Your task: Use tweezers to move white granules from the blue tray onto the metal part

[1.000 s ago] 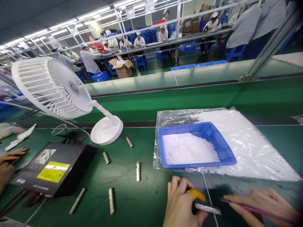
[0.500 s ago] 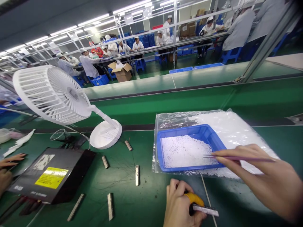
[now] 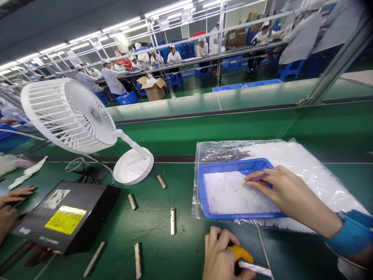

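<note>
My right hand (image 3: pixel 279 190) is closed around slim purple tweezers (image 3: pixel 259 177). Their tips reach into small white beads (image 3: pixel 230 192) in a shallow blue tray (image 3: pixel 204 194). Near the front edge, my left hand (image 3: pixel 221 254) is closed on a yellow-and-black object (image 3: pixel 242 253), its kind partly hidden by the fingers. From that hand a narrow white strip (image 3: pixel 255 268) with a dark edge sticks out to the right. The tray rests on a clear zip bag (image 3: pixel 303 167) filled with white material.
Several similar short strips (image 3: pixel 173 221) lie scattered on the green table. To the left stand a white fan (image 3: pixel 134 165) and a black box (image 3: pixel 70 217) with a yellow label. Another person's hands (image 3: pixel 11 206) are at the far left. Workers sit along a bench behind.
My right hand has moved left over the tray, bringing the tweezer tips deeper into the beads; its blue wristband now shows. The left hand keeps its hold. The view has shifted slightly.
</note>
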The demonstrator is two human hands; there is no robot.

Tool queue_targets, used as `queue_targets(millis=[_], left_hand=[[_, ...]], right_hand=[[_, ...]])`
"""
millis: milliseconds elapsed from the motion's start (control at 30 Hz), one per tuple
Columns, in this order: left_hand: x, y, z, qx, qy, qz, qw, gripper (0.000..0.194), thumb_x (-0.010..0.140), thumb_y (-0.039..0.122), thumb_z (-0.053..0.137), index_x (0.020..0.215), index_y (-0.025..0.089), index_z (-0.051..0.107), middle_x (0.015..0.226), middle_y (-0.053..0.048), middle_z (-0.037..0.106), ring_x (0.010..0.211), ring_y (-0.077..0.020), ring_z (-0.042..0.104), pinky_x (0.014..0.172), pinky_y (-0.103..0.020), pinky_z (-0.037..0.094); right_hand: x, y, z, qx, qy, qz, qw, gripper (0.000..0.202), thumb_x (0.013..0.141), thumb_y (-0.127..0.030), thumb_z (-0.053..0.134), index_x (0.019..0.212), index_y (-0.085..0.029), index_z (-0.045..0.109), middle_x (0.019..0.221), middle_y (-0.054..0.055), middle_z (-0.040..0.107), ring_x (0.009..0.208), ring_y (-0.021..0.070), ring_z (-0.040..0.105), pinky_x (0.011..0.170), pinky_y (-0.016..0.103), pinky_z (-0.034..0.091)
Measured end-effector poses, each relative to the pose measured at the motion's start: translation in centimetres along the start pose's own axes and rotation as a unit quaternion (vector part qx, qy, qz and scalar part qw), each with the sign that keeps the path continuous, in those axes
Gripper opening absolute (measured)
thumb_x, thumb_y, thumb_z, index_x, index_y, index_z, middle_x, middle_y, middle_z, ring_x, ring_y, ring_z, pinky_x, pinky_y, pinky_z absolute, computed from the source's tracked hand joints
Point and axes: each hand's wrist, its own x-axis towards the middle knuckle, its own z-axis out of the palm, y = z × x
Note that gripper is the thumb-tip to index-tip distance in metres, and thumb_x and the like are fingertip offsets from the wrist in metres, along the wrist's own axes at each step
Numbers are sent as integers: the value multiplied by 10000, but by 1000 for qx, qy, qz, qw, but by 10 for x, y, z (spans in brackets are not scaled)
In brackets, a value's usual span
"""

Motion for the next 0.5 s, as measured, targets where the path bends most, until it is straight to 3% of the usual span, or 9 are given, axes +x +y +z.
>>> queue_targets(millis=[233,500], left_hand=[[3,-6,6,-6,-6,7,1000,316,696,529,716,953,346,741,1036,-31,539,1037,-177,334,920,-312,241],[2,-5,4,-11,-11,-2,1000,302,688,506,732,951,358,742,1044,-29,538,1046,-178,335,919,-305,236]], right_hand=[[4,4,3,9,-10,-25,1000,482,921,-545,367,861,-220,717,1026,-26,672,854,112,608,774,301,429],[5,7,5,6,-34,1,999,475,911,-564,382,789,-233,699,1025,-61,668,848,104,601,790,306,427]])
